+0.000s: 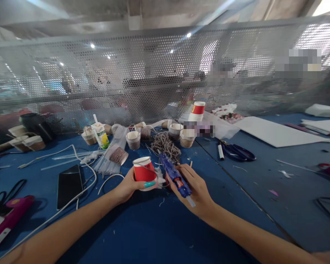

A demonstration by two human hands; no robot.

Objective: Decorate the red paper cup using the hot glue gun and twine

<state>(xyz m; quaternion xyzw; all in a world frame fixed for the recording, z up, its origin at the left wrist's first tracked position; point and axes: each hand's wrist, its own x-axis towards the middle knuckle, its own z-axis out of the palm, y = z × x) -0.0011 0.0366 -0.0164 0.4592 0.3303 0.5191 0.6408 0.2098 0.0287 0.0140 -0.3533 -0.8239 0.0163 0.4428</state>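
Left hand [129, 187] has its grip wrapped round a red paper cup [143, 171], right hand [196, 187] clutching a blue glue gun [174, 175] (nozzle near the cup) over the blue desk [154, 227].

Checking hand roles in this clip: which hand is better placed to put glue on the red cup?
Right. The right hand already grips the blue glue gun, its nozzle end angled up the table beside the red paper cup. The left hand is occupied steadying that cup.
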